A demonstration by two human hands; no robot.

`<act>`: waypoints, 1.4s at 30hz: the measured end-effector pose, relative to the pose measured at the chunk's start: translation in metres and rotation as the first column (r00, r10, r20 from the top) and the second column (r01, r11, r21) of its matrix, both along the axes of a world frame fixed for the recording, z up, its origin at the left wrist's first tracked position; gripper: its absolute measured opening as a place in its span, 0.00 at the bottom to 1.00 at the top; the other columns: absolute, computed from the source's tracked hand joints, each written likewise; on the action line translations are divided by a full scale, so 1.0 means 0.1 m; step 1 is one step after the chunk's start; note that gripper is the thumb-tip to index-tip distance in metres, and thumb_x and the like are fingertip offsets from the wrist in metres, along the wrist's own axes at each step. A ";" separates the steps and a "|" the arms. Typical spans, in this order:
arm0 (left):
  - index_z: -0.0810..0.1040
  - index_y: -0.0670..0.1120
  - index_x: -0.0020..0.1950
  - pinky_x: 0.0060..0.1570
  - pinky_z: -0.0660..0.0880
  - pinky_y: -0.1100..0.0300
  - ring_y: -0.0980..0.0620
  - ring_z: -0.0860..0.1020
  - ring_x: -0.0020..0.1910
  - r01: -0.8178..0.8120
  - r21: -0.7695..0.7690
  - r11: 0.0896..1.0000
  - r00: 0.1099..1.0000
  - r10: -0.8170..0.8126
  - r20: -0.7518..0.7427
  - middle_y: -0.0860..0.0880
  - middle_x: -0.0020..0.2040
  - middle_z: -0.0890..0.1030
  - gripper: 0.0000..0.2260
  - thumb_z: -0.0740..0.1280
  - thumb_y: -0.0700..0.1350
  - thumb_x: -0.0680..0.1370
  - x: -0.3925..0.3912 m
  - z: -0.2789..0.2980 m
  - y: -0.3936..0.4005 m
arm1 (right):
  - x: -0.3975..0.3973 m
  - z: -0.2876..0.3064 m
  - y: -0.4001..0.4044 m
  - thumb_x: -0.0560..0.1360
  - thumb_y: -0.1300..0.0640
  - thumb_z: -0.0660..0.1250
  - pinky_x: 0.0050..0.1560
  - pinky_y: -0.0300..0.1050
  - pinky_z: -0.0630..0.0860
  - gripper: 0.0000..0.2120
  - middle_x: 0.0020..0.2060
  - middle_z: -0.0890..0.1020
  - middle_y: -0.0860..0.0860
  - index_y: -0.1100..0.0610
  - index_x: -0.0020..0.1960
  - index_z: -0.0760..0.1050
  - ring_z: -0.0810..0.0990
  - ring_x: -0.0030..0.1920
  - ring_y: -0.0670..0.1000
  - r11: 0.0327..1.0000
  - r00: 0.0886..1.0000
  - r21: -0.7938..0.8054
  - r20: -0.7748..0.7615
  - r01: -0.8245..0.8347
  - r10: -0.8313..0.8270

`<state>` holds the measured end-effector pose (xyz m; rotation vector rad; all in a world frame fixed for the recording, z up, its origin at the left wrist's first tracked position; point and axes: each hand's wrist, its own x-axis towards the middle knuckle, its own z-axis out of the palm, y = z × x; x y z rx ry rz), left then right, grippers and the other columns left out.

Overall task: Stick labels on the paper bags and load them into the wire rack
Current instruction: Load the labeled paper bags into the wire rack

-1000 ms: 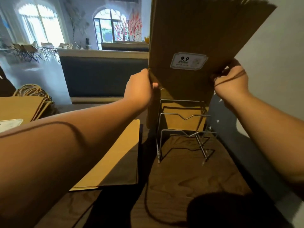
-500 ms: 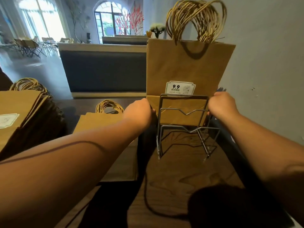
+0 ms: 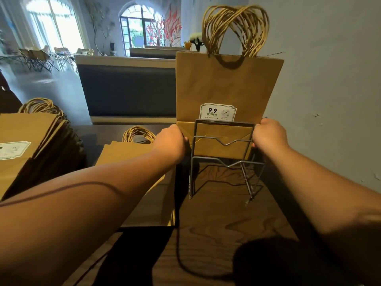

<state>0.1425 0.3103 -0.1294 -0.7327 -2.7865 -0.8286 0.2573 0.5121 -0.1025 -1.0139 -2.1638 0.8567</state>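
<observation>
Head view: both hands, left (image 3: 172,141) and right (image 3: 268,134), pinch the side edges of the upright brown paper bags (image 3: 226,87) between them, seating the bundle straight in the grey wire rack (image 3: 223,153).

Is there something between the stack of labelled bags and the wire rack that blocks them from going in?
Nothing visible blocks them. The bags already stand upright behind the front wires of the rack, with the left hand and the right hand gripping their side edges. The rack's floor is hidden.
</observation>
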 end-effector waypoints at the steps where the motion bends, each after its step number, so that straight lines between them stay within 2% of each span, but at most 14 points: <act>1: 0.75 0.45 0.58 0.44 0.76 0.57 0.48 0.80 0.47 0.003 0.010 1.000 1.000 -0.003 0.003 0.47 0.49 0.80 0.08 0.65 0.48 0.82 0.03 0.01 0.02 | 0.01 0.00 0.01 0.79 0.62 0.55 0.50 0.56 0.79 0.11 0.47 0.80 0.58 0.60 0.51 0.77 0.80 0.49 0.61 1.000 0.999 0.022 -0.025 0.022 -0.022; 4: 0.73 0.44 0.59 0.43 0.75 0.56 0.48 0.79 0.46 -0.004 0.052 0.999 1.000 0.003 0.018 0.47 0.48 0.78 0.10 0.63 0.48 0.83 0.11 0.01 0.08 | 0.06 -0.01 -0.02 0.81 0.59 0.57 0.48 0.48 0.74 0.11 0.54 0.79 0.55 0.56 0.60 0.73 0.78 0.51 0.58 0.998 0.990 0.015 -0.129 0.060 -0.057; 7: 0.71 0.43 0.60 0.43 0.75 0.55 0.48 0.77 0.45 -0.006 0.078 0.997 0.999 0.002 0.051 0.47 0.48 0.77 0.10 0.64 0.46 0.83 0.15 -0.01 0.08 | 0.06 -0.04 -0.02 0.81 0.55 0.58 0.58 0.53 0.75 0.16 0.62 0.77 0.56 0.55 0.67 0.69 0.76 0.61 0.60 0.999 0.995 -0.016 -0.094 0.045 -0.047; 11: 0.69 0.45 0.62 0.49 0.80 0.52 0.48 0.79 0.49 0.011 0.126 0.992 0.998 -0.018 0.055 0.47 0.51 0.77 0.12 0.65 0.47 0.82 0.20 -0.02 0.03 | 0.07 -0.02 -0.03 0.81 0.51 0.60 0.54 0.49 0.74 0.19 0.64 0.75 0.56 0.56 0.70 0.67 0.77 0.60 0.59 0.993 0.990 -0.104 -0.123 0.051 -0.064; 14: 0.68 0.47 0.67 0.56 0.79 0.52 0.48 0.79 0.55 0.044 0.232 0.972 0.996 -0.060 0.063 0.47 0.57 0.78 0.16 0.66 0.47 0.81 0.19 0.01 0.02 | 0.05 0.00 -0.08 0.81 0.52 0.60 0.60 0.53 0.75 0.21 0.65 0.76 0.55 0.55 0.72 0.65 0.77 0.62 0.59 0.983 0.987 -0.183 -0.154 0.025 -0.054; 19: 0.64 0.48 0.73 0.52 0.74 0.58 0.52 0.76 0.52 0.168 0.291 0.942 0.962 -0.221 0.159 0.51 0.56 0.77 0.21 0.65 0.46 0.81 0.23 0.05 -0.05 | 0.06 0.02 -0.15 0.82 0.50 0.57 0.64 0.58 0.74 0.20 0.65 0.77 0.54 0.55 0.72 0.68 0.76 0.62 0.59 0.979 0.997 -0.200 -0.071 -0.037 0.023; 22: 0.65 0.51 0.73 0.61 0.77 0.50 0.49 0.79 0.58 0.182 0.324 0.929 0.939 -0.262 0.223 0.51 0.60 0.78 0.19 0.63 0.45 0.82 0.23 0.07 -0.11 | 0.09 0.06 -0.18 0.78 0.43 0.59 0.63 0.60 0.75 0.26 0.66 0.76 0.54 0.52 0.73 0.65 0.77 0.63 0.59 0.970 0.997 -0.237 -0.078 -0.047 0.029; 25: 0.63 0.51 0.75 0.61 0.75 0.55 0.47 0.77 0.64 0.175 0.292 0.940 0.940 -0.248 0.234 0.49 0.64 0.76 0.23 0.64 0.42 0.81 0.23 0.10 -0.19 | 0.14 0.10 -0.27 0.78 0.46 0.63 0.66 0.56 0.73 0.31 0.72 0.70 0.54 0.52 0.77 0.58 0.73 0.68 0.58 0.993 0.990 -0.118 -0.143 -0.016 -0.002; 28: 0.57 0.48 0.80 0.52 0.69 0.62 0.47 0.75 0.66 0.129 0.243 0.961 0.969 -0.174 0.175 0.46 0.72 0.71 0.29 0.66 0.41 0.81 0.23 0.11 -0.36 | 0.24 0.13 -0.40 0.77 0.51 0.68 0.67 0.53 0.70 0.34 0.73 0.65 0.56 0.56 0.77 0.56 0.69 0.70 0.58 0.993 0.995 0.119 -0.095 0.025 -0.014; 32: 0.62 0.51 0.79 0.59 0.71 0.62 0.49 0.75 0.66 0.108 0.107 0.988 0.991 -0.116 0.068 0.46 0.75 0.69 0.28 0.67 0.45 0.81 0.16 0.02 -0.75 | 0.39 0.19 -0.75 0.76 0.53 0.69 0.71 0.52 0.67 0.37 0.76 0.57 0.55 0.56 0.78 0.54 0.64 0.74 0.58 0.962 0.993 0.270 -0.121 0.043 -0.010; 34: 0.68 0.50 0.76 0.64 0.72 0.57 0.49 0.75 0.67 0.099 0.010 0.995 0.994 -0.099 0.040 0.47 0.73 0.72 0.24 0.67 0.48 0.80 0.13 -0.02 -0.95 | 0.45 0.20 -1.02 0.76 0.55 0.69 0.71 0.48 0.65 0.33 0.75 0.60 0.53 0.53 0.77 0.58 0.65 0.73 0.55 0.934 0.986 0.355 -0.134 -0.043 0.097; 36: 0.72 0.49 0.73 0.64 0.73 0.56 0.49 0.76 0.65 0.084 -0.082 0.993 0.995 -0.080 0.051 0.47 0.70 0.75 0.21 0.67 0.49 0.80 0.14 -0.04 -1.16 | 0.49 0.19 -1.38 0.78 0.57 0.67 0.64 0.40 0.70 0.25 0.70 0.68 0.50 0.51 0.73 0.65 0.71 0.67 0.50 0.891 0.952 0.383 -0.080 -0.244 0.295; 39: 0.73 0.48 0.73 0.63 0.75 0.55 0.48 0.78 0.62 0.074 -0.196 0.978 0.994 -0.055 0.099 0.48 0.68 0.77 0.20 0.65 0.50 0.82 0.21 -0.09 -1.46 | 0.47 0.08 -1.91 0.80 0.58 0.64 0.51 0.30 0.71 0.19 0.63 0.75 0.46 0.49 0.70 0.70 0.75 0.54 0.42 0.755 0.846 0.387 0.175 -0.530 0.504; 42: 0.71 0.52 0.73 0.63 0.76 0.49 0.48 0.77 0.63 0.050 -0.265 0.963 0.994 -0.023 0.105 0.49 0.68 0.76 0.21 0.61 0.55 0.82 0.26 -0.26 -1.72 | 0.32 -0.16 -2.25 0.79 0.55 0.64 0.55 0.39 0.74 0.20 0.63 0.77 0.50 0.52 0.71 0.70 0.77 0.59 0.49 0.759 0.770 0.228 0.394 -0.610 0.501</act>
